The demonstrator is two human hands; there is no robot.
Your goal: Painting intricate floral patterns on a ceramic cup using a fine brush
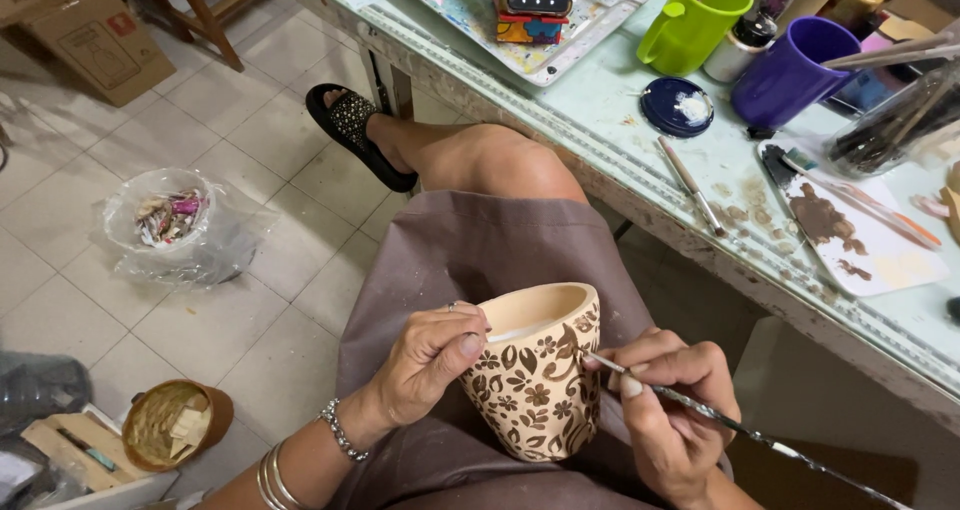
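A small clay cup is held over the lap, low in the middle of the view. It is round, wider at the top, and pale tan. Brown leaves and little flowers are painted all over its outside. The inside is smooth and plain.

The cup is gripped by the left hand. The thumb is pressed on the rim and the fingers are curled round the far side. Silver bangles and a beaded bracelet are worn on that wrist.

A thin paintbrush is pinched in the right hand. Its fingers are closed tight on the long, shiny handle. The fine tip is touching the right side of the cup.

A soft grey-brown apron is spread over the lap under the cup. A bare knee and a black sandal are seen beyond it.

To the right, a worn, paint-spotted bench is seen. On it are a flat white palette smeared with brown paint, a loose brush, a round dark blue lid, a purple mug and a green mug.

On the tiled floor to the left, a crinkly clear plastic bag and a round brown pot are lying.
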